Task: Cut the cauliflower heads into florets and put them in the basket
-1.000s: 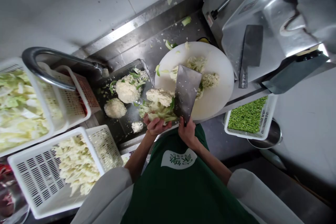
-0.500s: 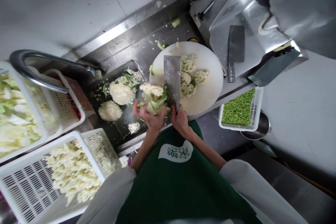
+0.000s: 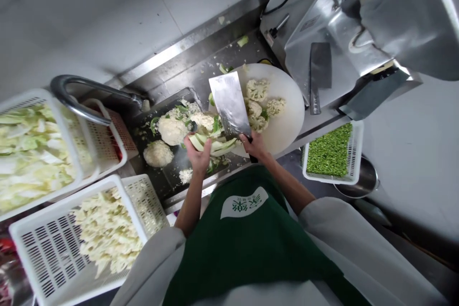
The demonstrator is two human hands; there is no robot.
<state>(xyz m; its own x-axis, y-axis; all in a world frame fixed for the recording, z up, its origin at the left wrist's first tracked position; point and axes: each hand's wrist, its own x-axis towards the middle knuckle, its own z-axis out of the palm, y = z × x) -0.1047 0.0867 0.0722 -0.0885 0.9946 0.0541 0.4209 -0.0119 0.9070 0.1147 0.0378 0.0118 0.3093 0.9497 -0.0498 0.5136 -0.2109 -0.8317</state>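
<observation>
My left hand (image 3: 199, 154) is closed around a partly cut cauliflower (image 3: 214, 143), its pale stalk and leaf stubs facing me. In my right hand (image 3: 254, 145) is the dark handle of a cleaver (image 3: 231, 100). The broad blade tilts left beside the cauliflower and overlaps the left part of a round white cutting board (image 3: 287, 122). Several cut cauliflower pieces (image 3: 257, 89) lie on that board, right of the blade. Whole cauliflower heads (image 3: 172, 130) with green scraps sit in the sink left of my hands.
A white basket of cut florets (image 3: 107, 229) stands at lower left, below a basket of chopped cabbage (image 3: 32, 153). The curved faucet (image 3: 77, 79) reaches over the sink. Right are a second cleaver (image 3: 321, 69), a metal machine (image 3: 344, 28) and a basket of chopped greens (image 3: 330, 153).
The cleaver blade has swung from upright to tilted left, its face turned up. The cauliflower has rolled in my left hand, showing its stalk side. The view has shifted slightly.
</observation>
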